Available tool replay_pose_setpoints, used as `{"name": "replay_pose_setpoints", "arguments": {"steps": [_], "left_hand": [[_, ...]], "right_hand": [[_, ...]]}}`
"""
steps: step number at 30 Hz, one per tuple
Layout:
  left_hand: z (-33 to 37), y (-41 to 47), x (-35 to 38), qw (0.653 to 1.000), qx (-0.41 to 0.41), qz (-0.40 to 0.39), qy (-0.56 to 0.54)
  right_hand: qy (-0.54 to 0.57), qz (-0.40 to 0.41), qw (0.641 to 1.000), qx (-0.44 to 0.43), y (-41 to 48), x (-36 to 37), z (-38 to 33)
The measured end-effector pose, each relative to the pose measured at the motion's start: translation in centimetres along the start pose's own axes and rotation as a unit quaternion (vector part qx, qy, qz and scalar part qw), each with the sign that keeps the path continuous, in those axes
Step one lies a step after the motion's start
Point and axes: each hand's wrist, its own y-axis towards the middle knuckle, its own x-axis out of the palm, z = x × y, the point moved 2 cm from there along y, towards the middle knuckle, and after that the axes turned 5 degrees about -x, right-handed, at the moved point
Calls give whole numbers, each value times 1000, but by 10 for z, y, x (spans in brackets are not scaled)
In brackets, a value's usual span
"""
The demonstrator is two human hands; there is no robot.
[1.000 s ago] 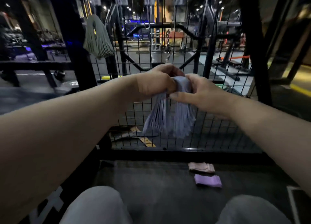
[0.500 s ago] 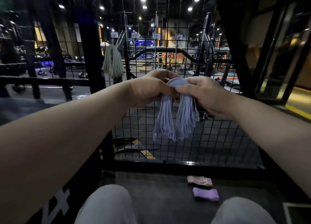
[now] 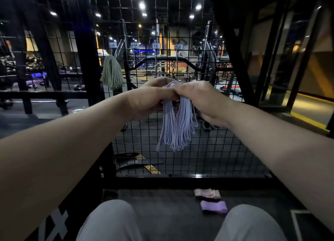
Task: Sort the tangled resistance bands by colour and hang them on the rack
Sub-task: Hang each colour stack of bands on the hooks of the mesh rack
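Observation:
A bundle of pale blue resistance bands [image 3: 176, 125] hangs folded over at its top, against the black wire-grid rack [image 3: 213, 150]. My left hand [image 3: 150, 97] grips the top of the bundle from the left. From the right, my right hand [image 3: 202, 99] pinches the same fold; the two hands touch. A bundle of pale green bands [image 3: 112, 72] hangs on the grid higher up to the left. On the dark floor mat lie a folded pink band [image 3: 207, 193] and a folded purple band [image 3: 214, 206]. Whatever hook holds the blue bundle is hidden by my fingers.
A thick black upright post [image 3: 86, 59] stands left of the grid, and another black frame post [image 3: 235, 59] slants at the right. My knees [image 3: 112, 221] in grey trousers fill the bottom edge. Small paper labels [image 3: 155, 45] hang along the grid's upper part.
The camera has tilted upward, showing more of the grid and ceiling lights. Both hands stay on the top of the blue bundle, now held closer to the grid.

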Motion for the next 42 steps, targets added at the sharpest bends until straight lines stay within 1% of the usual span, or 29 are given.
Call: {"name": "replay_pose_setpoints", "arguments": {"steps": [3, 8, 16, 22, 28, 32, 36, 40, 42], "left_hand": [[1, -3, -1, 1000, 3, 12, 11], [-2, -5, -2, 999, -11, 27, 28], [-7, -5, -1, 999, -15, 51, 2], [-13, -5, 2, 998, -20, 64, -11], [-26, -2, 2, 996, -27, 70, -38], [-32, -3, 4, 994, -27, 67, -81], [-35, -2, 1, 994, -22, 68, -80], [-39, -1, 1, 993, -24, 77, -81], [-40, -2, 1, 994, -25, 73, -76]], "right_hand": [[14, -7, 1000, 7, -3, -1, -1], [-2, -7, 1000, 15, -10, -10, 9], [-13, 21, 1000, 0, -19, -19, 23], [-2, 32, 999, 26, -22, -17, 34], [25, 13, 998, 56, -26, -14, 44], [-45, 37, 998, 34, -26, -13, 50], [-75, 46, 996, 22, -27, -14, 54], [-51, 44, 997, 47, -27, -11, 59], [4, 31, 996, 79, -25, -9, 61]]}}
